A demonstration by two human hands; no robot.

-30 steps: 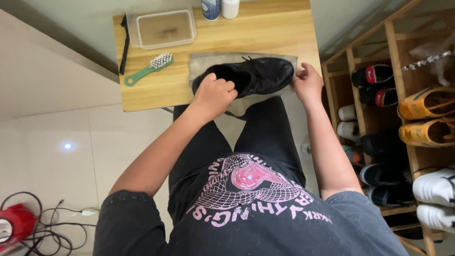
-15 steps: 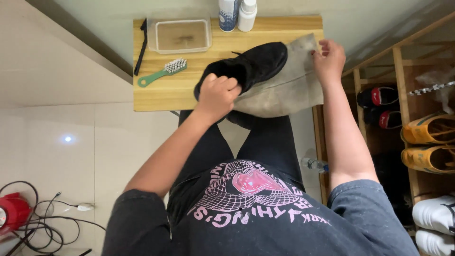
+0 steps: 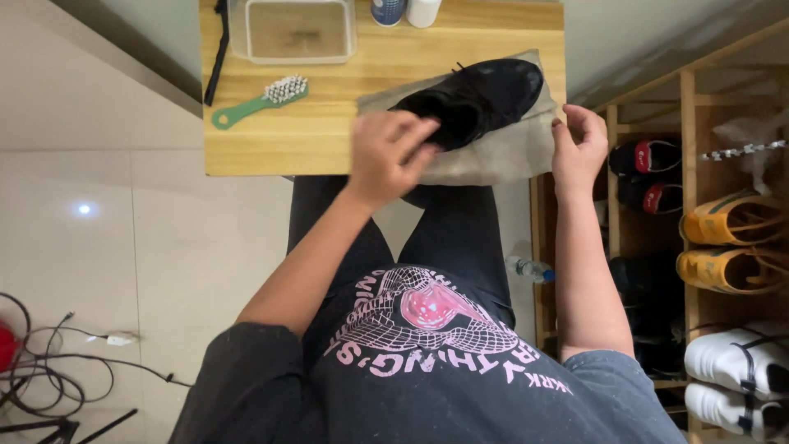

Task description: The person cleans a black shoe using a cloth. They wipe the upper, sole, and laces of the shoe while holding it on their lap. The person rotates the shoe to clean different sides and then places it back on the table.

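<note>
A: Pale tiled floor, with a small wooden table at the far edge and cables near left. What's cut off?

B: The clear tub and two bottles run off the top edge. A green brush lies left of the shoe.

A: And the shoe?

B: The black shoe lies on a grey cloth at the table's right end. The left hand covers its heel, fingers curled on it; how firmly it grips I cannot tell. The right hand pinches the cloth's right edge. The rack of shoes stands on the right, partly out of frame.

A: Changed since half a second ago?

B: The right hand has dropped nearer, from the cloth's far corner to its side edge, and the cloth lies flatter.
</note>
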